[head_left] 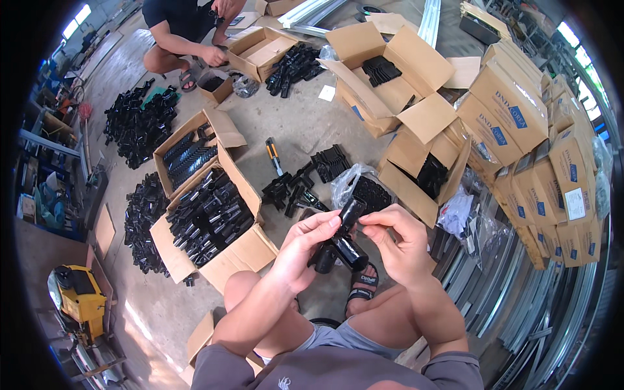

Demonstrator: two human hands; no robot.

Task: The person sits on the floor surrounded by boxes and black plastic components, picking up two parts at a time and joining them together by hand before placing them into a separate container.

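My left hand (300, 252) grips a black, glossy tubular fitting (351, 252) with short pipe-like branches, held above my knees. Up against its upper tube, the thumb and fingers of my right hand (402, 246) are pinched together; whatever they hold is too small or hidden to make out. Just beyond my hands, a clear plastic bag (344, 184) of small black parts lies on the floor. Beside it are several loose black fittings (278, 190), a stack of black ribbed pieces (330, 162) and a screwdriver (273, 155) with an orange and black handle.
At left, an open carton (242, 265) holds rows of black fittings, with heaps of fittings (140, 123) beyond. Open boxes (353, 91) and stacked cartons (507, 110) stand right, above metal profiles (513, 299). Another person (175, 39) squats at far left near a small box.
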